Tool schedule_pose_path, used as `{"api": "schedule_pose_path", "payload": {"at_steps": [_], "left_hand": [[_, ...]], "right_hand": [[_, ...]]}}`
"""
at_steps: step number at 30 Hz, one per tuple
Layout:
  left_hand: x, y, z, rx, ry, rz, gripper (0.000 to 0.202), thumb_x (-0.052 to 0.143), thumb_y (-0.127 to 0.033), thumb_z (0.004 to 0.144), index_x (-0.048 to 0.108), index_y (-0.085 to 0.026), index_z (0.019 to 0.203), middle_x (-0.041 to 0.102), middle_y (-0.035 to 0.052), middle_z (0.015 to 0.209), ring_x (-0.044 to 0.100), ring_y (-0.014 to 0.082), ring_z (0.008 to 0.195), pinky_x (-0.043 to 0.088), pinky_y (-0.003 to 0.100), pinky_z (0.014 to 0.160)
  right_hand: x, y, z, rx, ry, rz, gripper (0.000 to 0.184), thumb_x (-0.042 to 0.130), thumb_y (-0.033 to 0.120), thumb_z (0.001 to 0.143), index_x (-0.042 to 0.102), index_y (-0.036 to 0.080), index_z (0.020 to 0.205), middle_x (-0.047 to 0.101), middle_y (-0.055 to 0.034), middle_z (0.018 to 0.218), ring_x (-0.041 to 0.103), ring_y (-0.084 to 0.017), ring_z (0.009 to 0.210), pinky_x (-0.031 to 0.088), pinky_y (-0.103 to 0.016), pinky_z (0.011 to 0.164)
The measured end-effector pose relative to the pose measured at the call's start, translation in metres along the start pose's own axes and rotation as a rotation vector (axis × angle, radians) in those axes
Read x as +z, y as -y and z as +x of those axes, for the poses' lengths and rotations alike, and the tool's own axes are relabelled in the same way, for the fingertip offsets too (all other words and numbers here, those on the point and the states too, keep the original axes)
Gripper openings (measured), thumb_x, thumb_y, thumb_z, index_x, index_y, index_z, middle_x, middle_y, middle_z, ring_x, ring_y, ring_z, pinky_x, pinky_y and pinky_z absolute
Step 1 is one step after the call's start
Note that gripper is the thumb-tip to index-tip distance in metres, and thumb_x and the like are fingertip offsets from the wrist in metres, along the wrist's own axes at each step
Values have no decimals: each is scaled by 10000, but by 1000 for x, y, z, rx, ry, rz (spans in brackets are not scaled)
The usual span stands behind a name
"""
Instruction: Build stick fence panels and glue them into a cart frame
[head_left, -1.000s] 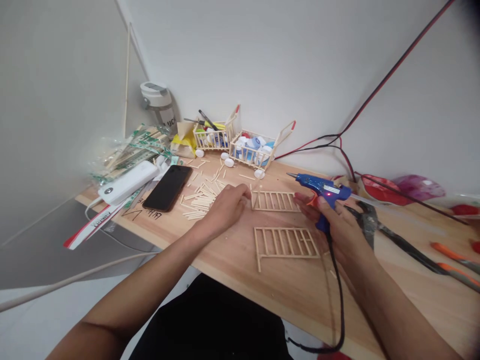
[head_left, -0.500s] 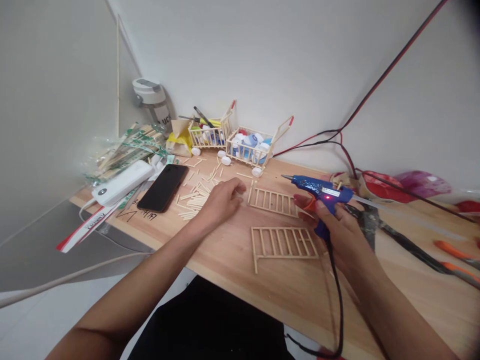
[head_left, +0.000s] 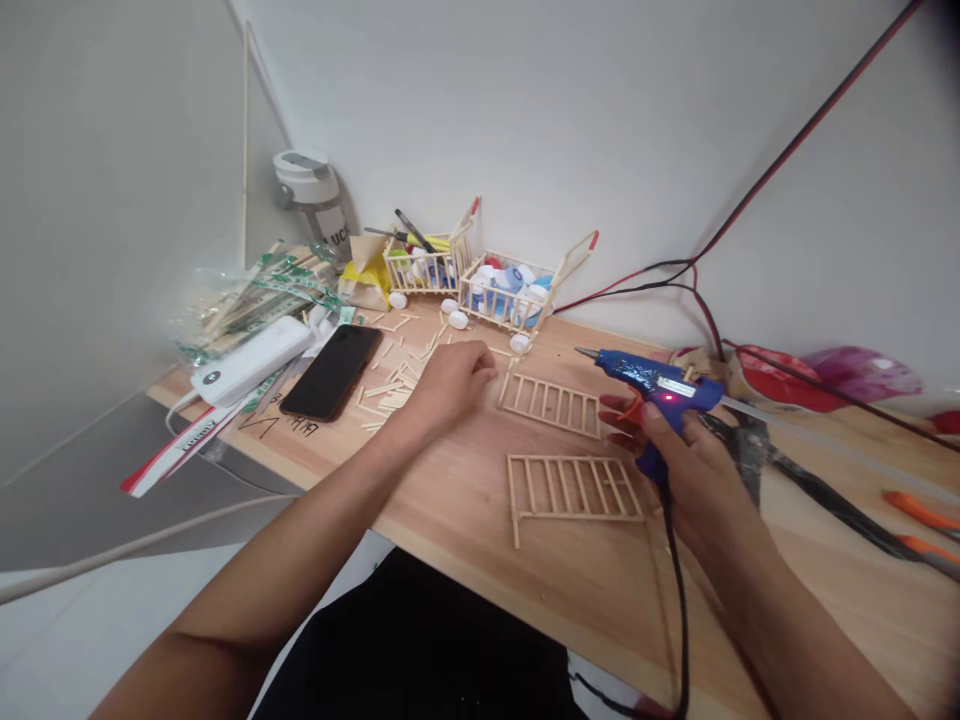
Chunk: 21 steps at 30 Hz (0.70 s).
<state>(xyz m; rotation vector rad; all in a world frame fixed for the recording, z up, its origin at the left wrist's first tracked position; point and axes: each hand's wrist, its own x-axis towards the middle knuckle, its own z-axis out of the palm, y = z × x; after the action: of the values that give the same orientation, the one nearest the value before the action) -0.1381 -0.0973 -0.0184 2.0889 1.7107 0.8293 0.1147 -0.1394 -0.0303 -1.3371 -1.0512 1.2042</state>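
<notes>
**Hobby craft corner, home-style: wooden desk point(head_left: 457, 490) set into the corner of white walls point(head_left: 525, 120).**
Items noted: hot glue gun point(head_left: 656, 385), loose craft sticks point(head_left: 394, 385), two stick-built baskets point(head_left: 502, 305) of bottle caps, plus everyday personal belongings (smartphone point(head_left: 331, 372), power bank point(head_left: 251, 360), lidded tumbler point(head_left: 311, 200)) and a bare red-and-black wire point(head_left: 810, 130) along the wall.

At 3 o'clock, orange-handled tools point(head_left: 921, 517) are cut off by the frame edge. At 6 o'clock, the black cord point(head_left: 679, 610) runs out past the bottom edge. The right hand point(head_left: 697, 480) covers most of the glue gun point(head_left: 652, 378) grip. Handwriting point(head_left: 281, 426) at 8 o'clock is too small to read.
</notes>
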Motion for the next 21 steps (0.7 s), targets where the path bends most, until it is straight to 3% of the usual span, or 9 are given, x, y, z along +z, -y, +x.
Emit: {"api": "schedule_pose_path", "payload": {"at_steps": [8,13,17,21], "left_hand": [[20,-1,21,42,-8,-100,166,605,-102,720,704,-144,847,658,11,700,552,129,635,385,239,632],[28,-2,22,82,-30,-70,103,631,-212,779,676,-138,723,644,21,670,541,139,632,338,246,599],[35,3,23,155,-92,7,107,594,-176,789,660,-139,713,659,36,695,554,153,660,336,256,620],[37,5,22,143,-111,50,134,567,-146,775,633,-144,659,650,42,667,548,162,652,324,261,613]], "right_hand": [[-4,-1,2,27,1,-59,387,674,560,750,685,236,962,719,-38,974,628,-123,680,486,-223,573],[-2,-2,1,-21,4,-73,393,681,540,749,683,207,957,705,-50,966,614,-128,700,497,-238,630],[-2,-3,2,-28,27,-95,413,671,541,757,680,191,976,695,-64,1007,611,-136,745,487,-237,647],[-3,-5,4,-12,25,-128,446,664,555,754,683,178,992,695,-71,987,587,-129,703,467,-240,626]]}}
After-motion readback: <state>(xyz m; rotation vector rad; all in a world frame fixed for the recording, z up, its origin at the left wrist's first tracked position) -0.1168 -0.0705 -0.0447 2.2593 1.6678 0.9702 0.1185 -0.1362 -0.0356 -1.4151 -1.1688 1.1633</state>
